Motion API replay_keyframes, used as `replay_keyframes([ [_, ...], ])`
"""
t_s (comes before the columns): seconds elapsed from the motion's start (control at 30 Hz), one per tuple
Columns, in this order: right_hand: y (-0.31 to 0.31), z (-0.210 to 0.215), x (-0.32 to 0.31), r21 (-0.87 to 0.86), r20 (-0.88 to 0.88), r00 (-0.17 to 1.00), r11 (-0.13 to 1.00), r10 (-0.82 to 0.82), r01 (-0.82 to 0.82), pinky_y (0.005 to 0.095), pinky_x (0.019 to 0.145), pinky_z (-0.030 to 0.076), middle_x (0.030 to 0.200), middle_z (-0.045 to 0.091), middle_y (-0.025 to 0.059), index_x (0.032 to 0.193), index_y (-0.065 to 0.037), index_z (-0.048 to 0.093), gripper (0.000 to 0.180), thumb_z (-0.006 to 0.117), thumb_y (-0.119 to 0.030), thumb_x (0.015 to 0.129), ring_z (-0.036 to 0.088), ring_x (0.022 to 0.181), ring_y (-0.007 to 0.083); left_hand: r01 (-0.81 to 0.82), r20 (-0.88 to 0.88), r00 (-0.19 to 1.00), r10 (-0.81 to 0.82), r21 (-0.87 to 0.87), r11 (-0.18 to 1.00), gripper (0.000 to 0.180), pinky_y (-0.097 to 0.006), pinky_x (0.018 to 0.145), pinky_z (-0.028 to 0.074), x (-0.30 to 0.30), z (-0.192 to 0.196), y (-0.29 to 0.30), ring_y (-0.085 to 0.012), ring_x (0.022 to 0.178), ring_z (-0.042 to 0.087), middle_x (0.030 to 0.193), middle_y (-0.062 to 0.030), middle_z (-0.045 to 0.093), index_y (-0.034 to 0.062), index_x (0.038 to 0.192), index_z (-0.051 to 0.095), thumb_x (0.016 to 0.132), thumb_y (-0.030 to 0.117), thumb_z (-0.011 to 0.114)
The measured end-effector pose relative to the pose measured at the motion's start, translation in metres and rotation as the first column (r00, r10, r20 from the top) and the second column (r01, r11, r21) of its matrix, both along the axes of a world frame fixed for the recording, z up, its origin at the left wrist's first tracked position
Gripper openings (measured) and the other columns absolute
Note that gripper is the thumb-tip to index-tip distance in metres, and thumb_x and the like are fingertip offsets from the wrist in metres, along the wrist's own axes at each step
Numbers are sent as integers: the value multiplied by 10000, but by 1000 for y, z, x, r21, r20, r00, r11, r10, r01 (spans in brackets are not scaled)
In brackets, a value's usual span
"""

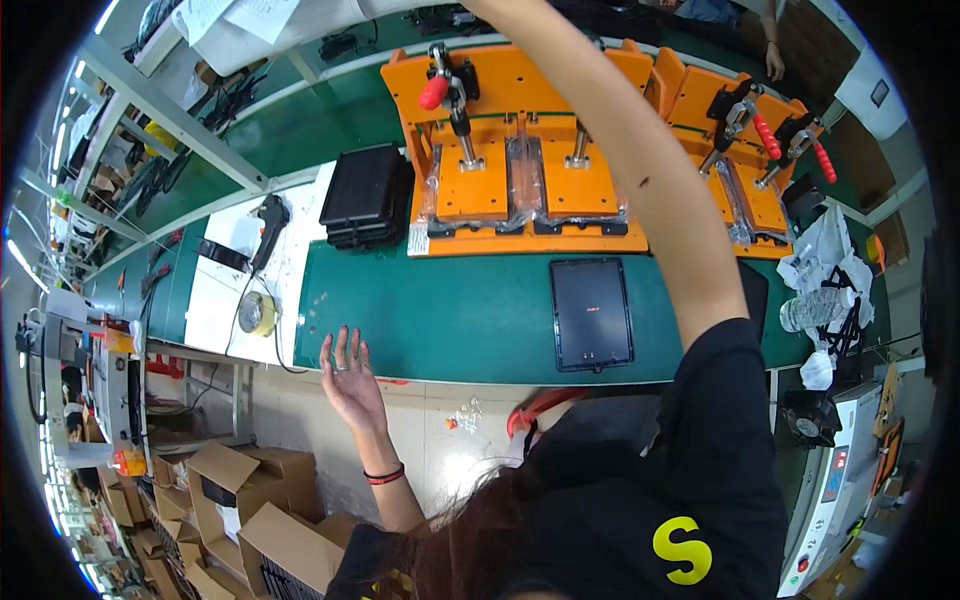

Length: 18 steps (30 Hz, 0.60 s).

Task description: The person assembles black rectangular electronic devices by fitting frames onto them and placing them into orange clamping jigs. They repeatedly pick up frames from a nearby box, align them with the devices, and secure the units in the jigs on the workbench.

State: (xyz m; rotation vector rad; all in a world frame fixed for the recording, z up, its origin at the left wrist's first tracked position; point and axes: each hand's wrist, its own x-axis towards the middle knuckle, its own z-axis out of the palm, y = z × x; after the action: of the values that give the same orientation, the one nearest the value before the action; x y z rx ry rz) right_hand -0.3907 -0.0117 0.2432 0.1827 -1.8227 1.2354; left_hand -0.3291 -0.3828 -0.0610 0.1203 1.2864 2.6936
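My left hand [355, 385] is open at the front edge of the green table [440, 330], its fingers spread and holding nothing. My right arm stretches far up over an orange clamping fixture [480, 190], and its hand is out of view past the top edge. In the fixture, black parts lie under orange pressing plates, with a red-tipped toggle clamp [434, 93] above. A black rectangular plastic cover [592, 315] lies flat on the table in front of the fixture. To its left, a stack of black cases [368, 195] stands beside the fixture.
A black glue gun [268, 230] and a yellowish tape roll [257, 313] rest on a white sheet at left. A second orange fixture [745, 190] stands at right, near crumpled plastic bags [825, 280]. Cardboard boxes [270, 490] sit on the floor at lower left.
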Motion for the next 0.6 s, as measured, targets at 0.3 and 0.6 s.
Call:
replay_keyframes([
  [0.3,-30,-128,-32,791,155,969,612,-190,-7,402,958,427,941,659,83,1247,-160,541,331,460,-133,928,610,994,245,194,-66,978,-196,-41,980,519,-395,1074,324,-2,16,43,-287,1260,415,1294,-148,476,36,1365,387,959,349,464],
  [0.6,-65,-154,50,661,-99,958,702,-270,266,475,1044,326,1260,466,206,1366,-133,444,553,624,-279,863,429,1224,372,475,91,878,-470,-287,832,488,-391,1018,388,56,0,146,-296,1229,492,1336,-214,472,9,1353,314,998,317,448],
])
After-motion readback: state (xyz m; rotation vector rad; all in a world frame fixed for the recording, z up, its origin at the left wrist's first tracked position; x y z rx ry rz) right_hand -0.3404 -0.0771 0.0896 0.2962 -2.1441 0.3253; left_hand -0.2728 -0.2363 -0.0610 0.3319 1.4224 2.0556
